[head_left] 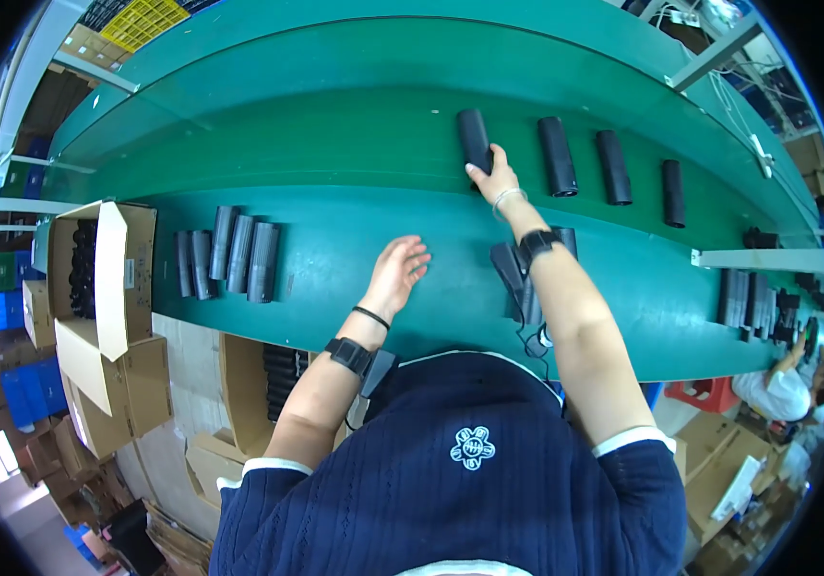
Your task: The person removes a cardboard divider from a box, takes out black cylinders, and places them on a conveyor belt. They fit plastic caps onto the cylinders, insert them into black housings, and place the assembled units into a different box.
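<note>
My right hand (494, 180) reaches forward to the green conveyor belt (354, 144). Its thumb and fingers close round the near end of a black cylinder (472, 134), which lies lengthwise away from me. My left hand (399, 272) is over the near tabletop (335, 230), empty, with its fingers slightly curled and apart. On the belt, to the right of my right hand, lie more black cylinders, the closest being a smooth one (557, 158). Below my right forearm a dark handheld device (510, 266) with a cable is partly hidden by the arm.
Several ribbed black cylinders (237, 252) lie side by side on the left of the table. An open cardboard box (136, 278) with black parts stands at the left edge, another box (244, 389) below it. At far right, a co-worker (775, 394) sits near more black cylinders (743, 300).
</note>
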{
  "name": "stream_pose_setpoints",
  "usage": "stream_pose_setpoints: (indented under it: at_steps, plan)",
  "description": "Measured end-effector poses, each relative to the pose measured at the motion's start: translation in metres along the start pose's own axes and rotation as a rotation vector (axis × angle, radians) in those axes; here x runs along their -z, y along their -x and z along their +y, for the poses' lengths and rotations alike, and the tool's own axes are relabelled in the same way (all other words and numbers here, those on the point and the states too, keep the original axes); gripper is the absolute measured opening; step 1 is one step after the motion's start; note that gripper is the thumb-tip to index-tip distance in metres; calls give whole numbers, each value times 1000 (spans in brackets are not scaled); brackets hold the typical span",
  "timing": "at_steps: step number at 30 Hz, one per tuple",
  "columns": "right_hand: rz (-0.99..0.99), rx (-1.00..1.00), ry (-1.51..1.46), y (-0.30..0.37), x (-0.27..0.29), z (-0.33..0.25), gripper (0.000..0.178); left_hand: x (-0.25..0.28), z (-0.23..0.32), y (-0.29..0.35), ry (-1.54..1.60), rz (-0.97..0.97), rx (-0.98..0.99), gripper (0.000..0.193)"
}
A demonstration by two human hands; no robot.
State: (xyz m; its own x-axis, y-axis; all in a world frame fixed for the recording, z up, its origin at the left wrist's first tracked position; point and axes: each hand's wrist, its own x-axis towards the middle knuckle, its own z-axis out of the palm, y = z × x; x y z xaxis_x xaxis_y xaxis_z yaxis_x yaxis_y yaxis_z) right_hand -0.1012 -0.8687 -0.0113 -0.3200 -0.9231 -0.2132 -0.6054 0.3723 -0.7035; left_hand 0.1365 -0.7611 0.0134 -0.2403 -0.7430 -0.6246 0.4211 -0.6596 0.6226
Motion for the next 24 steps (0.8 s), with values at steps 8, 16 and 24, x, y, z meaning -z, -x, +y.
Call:
stream_pose_setpoints:
  at_steps: [8,16,24]
  plan:
    - [-99,36,571,75,93,12,37,4,-9,-5,-151,-67,83,22]
    - [-259,271,233,202,70,50,77,-71,-51,-17,-581,-349,218,70]
    - [-451,-95,-1006,200,74,19,42,-49,-5,40,-732,-649,-395,67]
